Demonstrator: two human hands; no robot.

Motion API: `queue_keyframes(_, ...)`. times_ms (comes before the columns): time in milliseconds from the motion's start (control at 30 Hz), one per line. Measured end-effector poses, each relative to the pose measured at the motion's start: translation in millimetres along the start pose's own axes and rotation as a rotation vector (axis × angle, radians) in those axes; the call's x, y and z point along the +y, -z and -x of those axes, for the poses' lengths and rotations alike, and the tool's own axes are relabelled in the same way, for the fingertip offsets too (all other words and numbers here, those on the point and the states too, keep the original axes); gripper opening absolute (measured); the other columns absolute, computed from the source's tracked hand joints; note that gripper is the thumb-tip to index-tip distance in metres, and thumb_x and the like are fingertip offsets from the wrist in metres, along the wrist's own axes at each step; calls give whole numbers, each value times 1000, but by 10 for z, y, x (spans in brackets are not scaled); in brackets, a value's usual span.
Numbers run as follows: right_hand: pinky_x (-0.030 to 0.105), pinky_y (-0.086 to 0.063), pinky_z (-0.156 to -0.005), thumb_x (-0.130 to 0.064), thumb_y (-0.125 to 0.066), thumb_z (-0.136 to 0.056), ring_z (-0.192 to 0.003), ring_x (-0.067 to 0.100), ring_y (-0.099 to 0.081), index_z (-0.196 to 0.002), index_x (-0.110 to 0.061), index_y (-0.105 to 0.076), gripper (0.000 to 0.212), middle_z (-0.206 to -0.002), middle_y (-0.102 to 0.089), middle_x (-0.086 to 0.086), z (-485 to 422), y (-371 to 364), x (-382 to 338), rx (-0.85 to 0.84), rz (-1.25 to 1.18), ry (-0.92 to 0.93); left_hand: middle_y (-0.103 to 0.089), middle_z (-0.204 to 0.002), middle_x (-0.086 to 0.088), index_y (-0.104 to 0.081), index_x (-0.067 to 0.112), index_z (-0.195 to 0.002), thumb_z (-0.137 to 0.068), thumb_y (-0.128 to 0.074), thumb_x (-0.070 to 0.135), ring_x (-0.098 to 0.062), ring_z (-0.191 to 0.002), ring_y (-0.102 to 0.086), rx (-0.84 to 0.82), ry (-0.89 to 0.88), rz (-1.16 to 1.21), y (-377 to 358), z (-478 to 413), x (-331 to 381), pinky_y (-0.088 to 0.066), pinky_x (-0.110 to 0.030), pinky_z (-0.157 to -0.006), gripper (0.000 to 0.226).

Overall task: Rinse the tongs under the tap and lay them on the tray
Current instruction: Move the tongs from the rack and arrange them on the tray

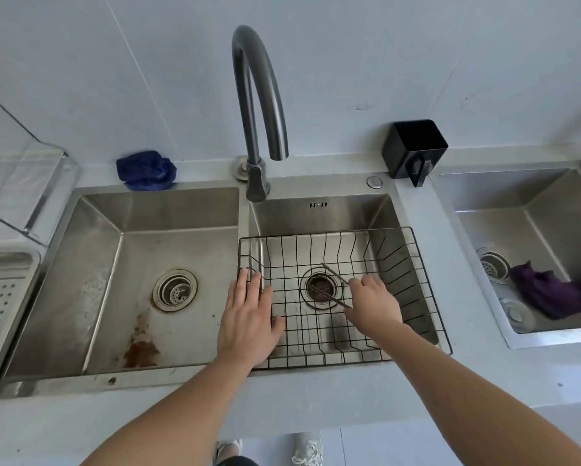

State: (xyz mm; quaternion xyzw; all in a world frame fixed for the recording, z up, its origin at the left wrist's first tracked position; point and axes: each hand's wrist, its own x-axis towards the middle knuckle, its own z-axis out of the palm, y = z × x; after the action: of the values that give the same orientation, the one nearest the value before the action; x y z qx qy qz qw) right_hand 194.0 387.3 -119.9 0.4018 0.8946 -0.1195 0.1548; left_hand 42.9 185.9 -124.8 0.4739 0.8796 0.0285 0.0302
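1 pair thin dark metal tongs (336,274) in wire basket (326,233) | right hand (375,302) grasping them | left hand (248,317) flat, released

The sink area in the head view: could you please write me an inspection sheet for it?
Surface: grey counter; rust-coloured stain in the left basin.
Job's things: tongs lie in the wire basket over the right basin's drain; tap above, no water seen; perforated tray far left.
Clutter: blue cloth behind the left basin; black holder; purple cloth in the second sink.
Hands: left hand flat, fingers spread, over the basket's left rim; right hand at the tongs' near end, grip unclear.
Cables: nothing seen.
Surroundings: pale wall; clear rack at left.
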Motion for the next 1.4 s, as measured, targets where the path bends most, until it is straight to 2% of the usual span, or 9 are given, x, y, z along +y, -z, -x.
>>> queue_keyframes(200,35,-51,-80,-28,-69,-89,-120,25,-50,-129,-18,-54,44,-127,-55,4,157,130,2,65,-22,-10,-44,-154,-20,-56,11,-139,-86,-55,47,-42,-151,-23,-15,-12,-8,28,6,0,-24,-55,-123,64)
queue_keyframes(433,34,-49,-78,-30,-68,-90,-119,24,-50,-130,-19,-54,44,-125,-56,3,354,384,-112,167,-64,47,-29,-162,-21,-43,13,-149,-93,-54,43,-38,-154,-15,-29,-14,65,173,99,-19,-11,-50,-126,65)
queue_keyframes(567,35,-51,-81,-32,-68,-90,-122,24,-49,-134,-19,-52,48,-124,-55,3,457,528,-244,201,-113,102,-34,-159,-20,-44,14,-148,-92,-56,42,-39,-152,-23,32,52,80,367,246,-90,-16,-52,-125,64)
queue_keyframes(700,33,-43,-72,-32,-66,-89,-119,23,-49,-132,-21,-53,46,-118,-55,1,559,635,-461,218,-139,187,-36,-157,-24,-47,11,-146,-92,-57,41,-41,-150,-25,96,172,68,554,471,-279,-21,-53,-124,62)
queue_keyframes(800,31,-39,-71,-32,-66,-89,-113,23,-49,-128,-21,-54,42,-111,-54,-1,619,680,-668,214,-133,269,-32,-160,-24,-42,12,-149,-92,-55,42,-40,-152,-22,107,270,42,688,692,-447,-19,-53,-125,65)
queue_keyframes(933,30,-45,-75,-37,-68,-91,-115,21,-51,-135,-22,-52,49,-117,-56,-1,691,726,-1027,213,-154,396,-30,-161,-22,-40,13,-149,-93,-54,41,-38,-153,-19,146,383,42,878,1040,-685,-15,-53,-125,64)
queue_keyframes(1033,34,-52,-81,-40,-68,-90,-119,22,-53,-135,-24,-52,50,-120,-57,-1,779,762,-1364,208,-157,470,-29,-161,-22,-39,13,-150,-93,-55,40,-38,-153,-18,183,451,21,1008,1318,-898,-14,-53,-126,65)
queue_keyframes(1267,38,-52,-87,-42,-66,-90,-122,26,-52,-136,-21,-51,53,-124,-56,4,990,771,-2255,184,-102,621,-26,-163,-24,-37,12,-153,-95,-53,46,-39,-153,-17,239,602,22,1181,1923,-1551,-14,-53,-126,69)
queue_keyframes(1400,38,-51,-85,-41,-64,-89,-122,27,-51,-128,-20,-55,45,-121,-57,3,1125,733,-2789,187,-82,658,-29,-161,-24,-39,11,-152,-94,-55,43,-39,-152,-19,254,662,29,1261,2229,-1988,-14,-53,-126,67)
